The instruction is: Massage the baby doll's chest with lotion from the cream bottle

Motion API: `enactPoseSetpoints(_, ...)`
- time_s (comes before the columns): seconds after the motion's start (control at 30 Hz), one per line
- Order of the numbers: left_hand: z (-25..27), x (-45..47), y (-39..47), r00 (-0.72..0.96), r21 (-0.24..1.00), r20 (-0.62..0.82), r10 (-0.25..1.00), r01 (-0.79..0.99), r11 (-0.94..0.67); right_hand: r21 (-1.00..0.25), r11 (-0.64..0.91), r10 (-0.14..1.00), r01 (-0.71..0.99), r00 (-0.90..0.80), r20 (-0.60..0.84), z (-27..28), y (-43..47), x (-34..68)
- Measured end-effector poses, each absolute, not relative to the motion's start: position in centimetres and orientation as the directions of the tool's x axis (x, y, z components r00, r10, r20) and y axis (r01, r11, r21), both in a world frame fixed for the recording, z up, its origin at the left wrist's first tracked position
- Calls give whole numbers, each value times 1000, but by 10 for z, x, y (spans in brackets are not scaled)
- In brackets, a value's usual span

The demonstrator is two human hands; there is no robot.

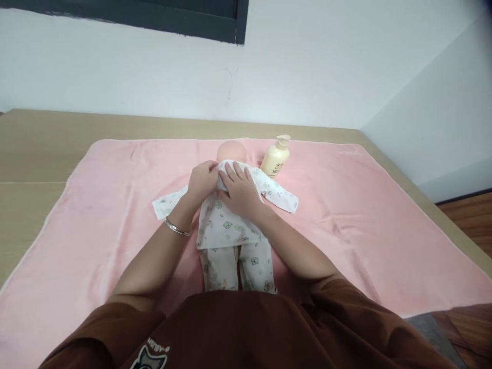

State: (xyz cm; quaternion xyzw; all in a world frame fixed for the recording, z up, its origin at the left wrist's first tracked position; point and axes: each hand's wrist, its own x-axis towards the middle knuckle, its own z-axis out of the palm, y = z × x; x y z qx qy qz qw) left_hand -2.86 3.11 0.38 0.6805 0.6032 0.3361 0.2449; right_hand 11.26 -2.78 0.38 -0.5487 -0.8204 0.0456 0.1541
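Observation:
A baby doll (231, 151) lies on the pink blanket, its head pointing away from me and its face covered or turned out of sight. It is dressed in a white printed baby top (225, 228) and matching trousers (257, 264). My left hand (203, 180), with a silver bangle on the wrist, is closed at the collar and appears to pinch the top's edge; its fingertips are partly hidden. My right hand (241, 190) rests flat on the upper part of the top, fingers spread. Both sleeves stretch out to the sides.
A cream pump bottle (275, 156) stands or leans by the doll's right-side sleeve, near the head. The pink blanket (338, 189) has a few wrinkles and covers much of the wooden table (42, 148). A white wall (300, 72) rises behind the table.

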Motion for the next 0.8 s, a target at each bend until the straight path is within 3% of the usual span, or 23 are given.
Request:
enactPoseSetpoints(0.2,2,-20,24,130,643,169,977,737,-209,-383,293,952,876,-234,195,0,6,141)
enactPoseSetpoints(0.37,4,-19,21,160,587,159,974,778,-224,-266,228,967,937,-185,178,2,-20,122)
enactPoseSetpoints(0.5,4,-20,24,172,579,163,971,781,-236,-212,302,944,929,-262,199,8,-38,110)
enactPoseSetpoints(0.6,3,-18,22,181,546,172,968,801,-247,-278,325,944,904,-291,158,8,-25,118)
enactPoseSetpoints(0.8,-4,1,-2,198,361,241,950,891,-277,-388,112,990,915,-68,125,-1,8,140)
